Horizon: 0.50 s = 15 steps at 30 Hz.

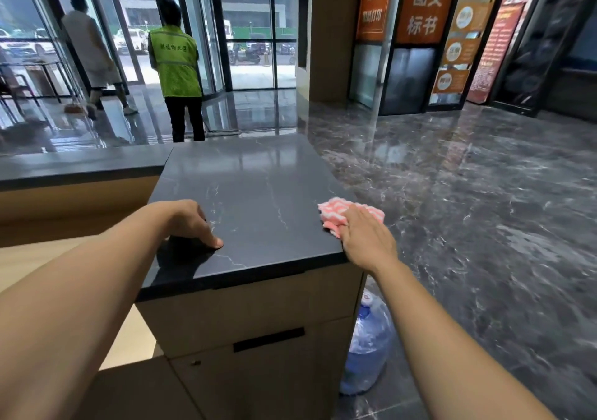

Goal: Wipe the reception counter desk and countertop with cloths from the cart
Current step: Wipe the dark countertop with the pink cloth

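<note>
Right hand: we are finding the right hand lying palm down on the cloth, pressing it onto the stone.
Right fingers: the fingers are lying close together and nearly straight across the cloth, not pinching it; we cannot tell where the thumb is lying.
Cloth: pink with white stripes, it is sitting bunched at the right edge of the countertop, close to the near right corner and partly under the hand.
Left hand: we are recording the left hand resting on the countertop at its left edge, holding nothing.
Left fingers: the thumb is stretching out flat on the stone. The other fingers are bending down behind the knuckles, so we cannot tell how they are spread.
Surface: dark veined stone is reflecting the daylight, and the hands are sitting well apart on it.
Cabinet: a wood-faced cabinet with a black handle is carrying the stone.
Lower counter: a second dark top is running off to the left.
Floor: a blue water bottle is standing just beside the cabinet's right side on the glossy marble floor.
Room: a person in a green vest and a person in pale clothes are standing at the glass doors. Orange banners are hanging at the right.
</note>
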Available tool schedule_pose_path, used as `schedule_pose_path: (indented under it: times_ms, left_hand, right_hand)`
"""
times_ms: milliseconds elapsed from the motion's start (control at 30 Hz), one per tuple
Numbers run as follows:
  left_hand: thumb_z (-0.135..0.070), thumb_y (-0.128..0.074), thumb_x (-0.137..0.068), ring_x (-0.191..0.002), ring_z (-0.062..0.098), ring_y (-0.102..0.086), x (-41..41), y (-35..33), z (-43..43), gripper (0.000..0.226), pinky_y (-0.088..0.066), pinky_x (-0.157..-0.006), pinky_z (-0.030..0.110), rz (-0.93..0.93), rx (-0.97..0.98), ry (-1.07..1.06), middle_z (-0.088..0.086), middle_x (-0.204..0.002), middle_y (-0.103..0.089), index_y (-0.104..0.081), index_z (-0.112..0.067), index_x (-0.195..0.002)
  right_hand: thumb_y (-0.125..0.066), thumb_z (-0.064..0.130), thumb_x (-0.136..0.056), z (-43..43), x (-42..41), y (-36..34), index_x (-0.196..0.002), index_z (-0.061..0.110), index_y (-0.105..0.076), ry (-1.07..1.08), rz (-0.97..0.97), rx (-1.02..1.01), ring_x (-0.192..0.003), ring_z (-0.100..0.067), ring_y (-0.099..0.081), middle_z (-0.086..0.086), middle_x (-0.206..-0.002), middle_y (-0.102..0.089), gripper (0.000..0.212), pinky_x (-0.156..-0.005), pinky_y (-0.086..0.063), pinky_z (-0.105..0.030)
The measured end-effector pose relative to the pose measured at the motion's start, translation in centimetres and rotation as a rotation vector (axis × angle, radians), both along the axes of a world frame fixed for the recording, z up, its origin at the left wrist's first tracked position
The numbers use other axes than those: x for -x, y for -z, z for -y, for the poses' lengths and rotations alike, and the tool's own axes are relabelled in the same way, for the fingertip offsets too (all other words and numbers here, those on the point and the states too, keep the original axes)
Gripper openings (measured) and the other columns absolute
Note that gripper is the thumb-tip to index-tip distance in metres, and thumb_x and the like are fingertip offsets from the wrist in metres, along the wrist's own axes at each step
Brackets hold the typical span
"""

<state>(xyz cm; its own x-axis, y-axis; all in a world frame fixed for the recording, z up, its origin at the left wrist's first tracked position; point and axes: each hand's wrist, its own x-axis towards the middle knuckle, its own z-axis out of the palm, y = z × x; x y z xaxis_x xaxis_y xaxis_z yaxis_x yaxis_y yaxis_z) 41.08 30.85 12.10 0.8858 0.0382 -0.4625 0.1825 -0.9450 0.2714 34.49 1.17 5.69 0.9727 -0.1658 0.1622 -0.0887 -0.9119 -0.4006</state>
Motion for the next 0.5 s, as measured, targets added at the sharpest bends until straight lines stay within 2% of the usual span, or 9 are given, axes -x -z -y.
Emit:
schedule_pose_path:
  times_ms: [100,167,267,367,500]
  left_hand:
    - [-0.045,-0.087,-0.061,-0.101,0.032,-0.061,0.2,0.2,0.0,0.045,-0.047,-0.099,0.047,-0.004,0.021,0.009,0.008,-0.098,-0.064,-0.064,-0.014,-0.085]
    - [-0.046,-0.086,-0.063,-0.103,0.031,-0.059,0.3,0.3,0.0,0.050,-0.045,-0.101,0.047,0.001,0.033,0.002,0.008,-0.105,-0.063,-0.063,-0.014,-0.094]
    - [-0.045,-0.086,-0.064,-0.106,0.030,-0.057,0.2,0.5,0.0,0.060,-0.044,-0.103,0.047,0.007,0.055,-0.015,0.008,-0.113,-0.062,-0.062,-0.012,-0.108]
    - [-0.043,-0.087,-0.063,-0.107,0.030,-0.057,0.1,0.8,0.0,0.064,-0.044,-0.103,0.046,0.017,0.069,-0.031,0.008,-0.116,-0.062,-0.061,-0.010,-0.112]
    - [-0.029,-0.086,-0.068,-0.100,0.027,-0.059,-0.4,1.3,0.1,0.042,-0.048,-0.093,0.040,0.046,0.065,-0.038,0.009,-0.109,-0.064,-0.064,-0.012,-0.098]
  right_hand:
    - [-0.039,0.028,-0.099,-0.3,0.2,0.1,-0.125,0.017,-0.048,0.048,-0.005,0.045,-0.128,-0.026,-0.039,-0.004,-0.134,-0.047,0.029,-0.101,-0.034,-0.040]
    - [-0.038,0.026,-0.099,-1.9,0.3,0.2,-0.127,0.015,-0.047,0.035,0.008,0.067,-0.134,-0.025,-0.034,-0.005,-0.139,-0.044,0.031,-0.107,-0.028,-0.040]
    - [-0.040,0.029,-0.099,-5.8,0.7,0.6,-0.130,0.017,-0.045,-0.078,0.026,0.065,-0.139,-0.024,-0.029,-0.005,-0.147,-0.039,0.034,-0.111,-0.023,-0.039]
    - [-0.044,0.026,-0.099,-10.3,1.4,0.4,-0.132,0.016,-0.043,-0.205,0.024,0.050,-0.136,-0.026,-0.033,-0.005,-0.144,-0.039,0.035,-0.110,-0.025,-0.039]
    - [-0.046,0.025,-0.097,-13.6,0.8,0.0,-0.131,0.016,-0.046,-0.388,0.012,0.086,-0.134,-0.028,-0.033,-0.006,-0.142,-0.041,0.035,-0.109,-0.026,-0.041]
